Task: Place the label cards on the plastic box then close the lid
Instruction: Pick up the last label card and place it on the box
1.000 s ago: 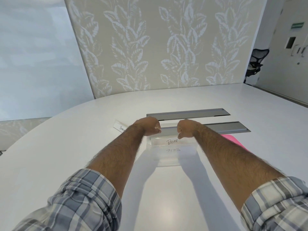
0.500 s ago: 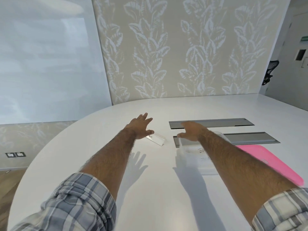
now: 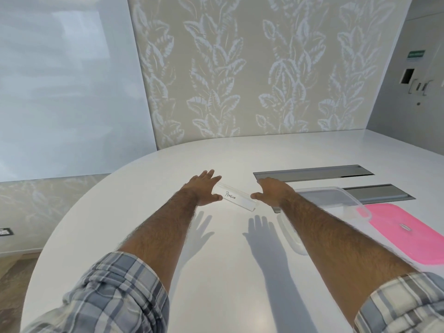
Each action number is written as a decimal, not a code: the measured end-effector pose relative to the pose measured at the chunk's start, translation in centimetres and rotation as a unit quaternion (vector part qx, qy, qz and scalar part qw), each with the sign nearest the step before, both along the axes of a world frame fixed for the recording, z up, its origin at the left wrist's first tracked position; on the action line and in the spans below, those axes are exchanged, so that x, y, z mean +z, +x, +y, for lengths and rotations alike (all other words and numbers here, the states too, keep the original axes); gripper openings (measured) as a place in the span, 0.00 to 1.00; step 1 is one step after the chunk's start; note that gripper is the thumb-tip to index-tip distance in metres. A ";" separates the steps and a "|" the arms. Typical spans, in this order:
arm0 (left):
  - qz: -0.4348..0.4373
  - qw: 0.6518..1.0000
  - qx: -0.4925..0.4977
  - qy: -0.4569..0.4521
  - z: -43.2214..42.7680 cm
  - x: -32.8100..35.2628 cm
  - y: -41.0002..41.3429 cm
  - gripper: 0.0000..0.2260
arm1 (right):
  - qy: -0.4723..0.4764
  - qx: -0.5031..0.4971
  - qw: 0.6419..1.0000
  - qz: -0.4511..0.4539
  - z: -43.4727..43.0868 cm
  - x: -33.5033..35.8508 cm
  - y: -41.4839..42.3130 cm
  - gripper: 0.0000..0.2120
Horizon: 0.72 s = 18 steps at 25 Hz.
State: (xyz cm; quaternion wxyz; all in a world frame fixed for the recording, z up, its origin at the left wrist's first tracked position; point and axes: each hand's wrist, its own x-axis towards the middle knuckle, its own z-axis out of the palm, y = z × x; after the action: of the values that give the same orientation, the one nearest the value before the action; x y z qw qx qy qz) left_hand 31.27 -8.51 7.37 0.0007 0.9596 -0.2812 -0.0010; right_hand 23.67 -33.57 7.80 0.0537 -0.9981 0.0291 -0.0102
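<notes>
Fingers [image 3: 210, 175] spread, left hand [image 3: 203, 189] and right hand [image 3: 272, 191] flank the label card [image 3: 236, 200], apparently poised to grasp; next, pinch its ends and lift it to the plastic box [image 3: 355, 199] just right of the card.

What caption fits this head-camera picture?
Left hand and right hand open at either end of the Penguin label card on the table, clear plastic box alongside.

White oval table [image 3: 216, 260]; two grey hatches sit flush in its top, far hatch [image 3: 312, 173] and near hatch [image 3: 384, 194], parallel. Leaf-patterned wall [image 3: 252, 68] behind, pale glossy panel [image 3: 67, 80] to its left, green sign [image 3: 416, 54] high right. Socket [image 3: 4, 231] low left, wood floor [image 3: 14, 272] below.
</notes>
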 end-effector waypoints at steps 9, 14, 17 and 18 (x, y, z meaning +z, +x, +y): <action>0.028 0.999 -0.030 0.007 0.3 -2.5 6.2 0.35 | 0.029 -0.040 0.997 0.060 1.3 -4.2 6.6 0.28; 0.046 0.999 -0.019 0.004 0.7 -4.6 9.1 0.36 | 0.024 -0.046 0.995 0.085 2.2 -6.5 9.1 0.25; 0.053 0.998 -0.015 0.003 1.1 -5.4 9.8 0.37 | 0.037 -0.045 0.995 0.075 2.1 -7.5 10.2 0.19; 0.056 0.998 -0.012 0.003 1.3 -5.6 9.9 0.38 | 0.045 -0.045 0.996 0.068 2.0 -7.7 10.4 0.18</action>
State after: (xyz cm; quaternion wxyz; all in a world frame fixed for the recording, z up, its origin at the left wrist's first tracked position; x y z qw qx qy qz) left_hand 41.14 -7.17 1.74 0.0135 0.9547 -0.2921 -0.0554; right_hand 34.04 -31.55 0.07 0.0960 -0.9908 0.0776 0.0563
